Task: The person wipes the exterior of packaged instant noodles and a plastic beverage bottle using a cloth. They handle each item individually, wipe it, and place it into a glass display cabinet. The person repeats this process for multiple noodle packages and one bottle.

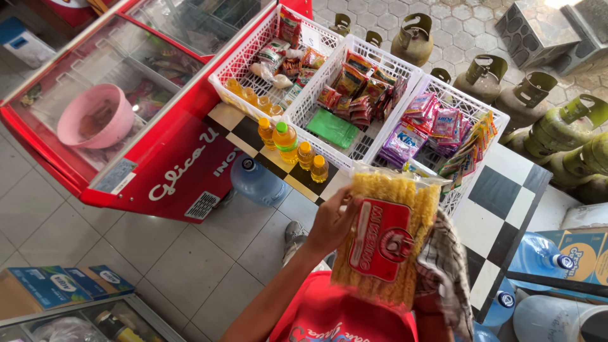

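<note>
The left hand (332, 221) has its grip closed on the left edge of a clear packet of yellow noodles (386, 237) with a red label, held upright just in front of the checkered desk (500, 209). The right hand is hidden behind the packet under a checked cloth (446, 266), so its grip cannot be told. On the desk beyond the packet stand three white baskets (354, 82) of snack sachets, with small oil bottles (288, 142) at their left, beside a red freezer (171, 171)

Checkered counter (506, 190), three white baskets (316, 101) of sachets, small oil bottles (286, 142), seemingly.
</note>
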